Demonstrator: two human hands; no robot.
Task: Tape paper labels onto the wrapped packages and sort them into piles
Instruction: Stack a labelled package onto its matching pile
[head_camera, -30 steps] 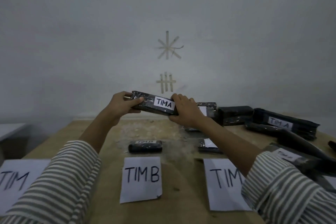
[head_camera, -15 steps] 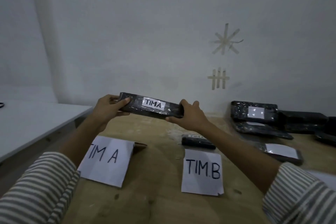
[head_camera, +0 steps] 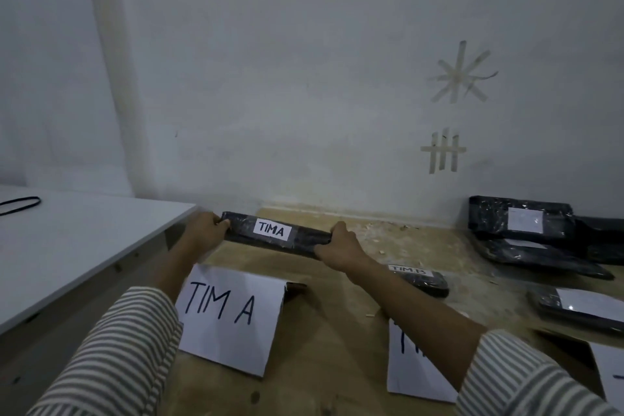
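A long black wrapped package [head_camera: 305, 240] bears a white label reading TIMA. My left hand [head_camera: 206, 233] grips its left end and my right hand [head_camera: 340, 248] grips its right end. The package is low over the wooden table [head_camera: 337, 331], just behind the white sheet marked TIM A [head_camera: 229, 311]. Whether it touches the table is hidden by my hands. A small black package labelled TIM B [head_camera: 422, 279] lies behind a second white sheet [head_camera: 413, 368], which my right arm partly covers.
Several black wrapped packages [head_camera: 521, 230] are heaped at the back right, another [head_camera: 580, 309] lies nearer. A white table [head_camera: 67, 246] adjoins on the left with a black loop [head_camera: 18, 205] on it. The wall with tape marks [head_camera: 444, 152] stands close behind.
Both hands have carried the TIMA package left and down, from chest height to just behind the TIM A sheet. My view has swung left with it.
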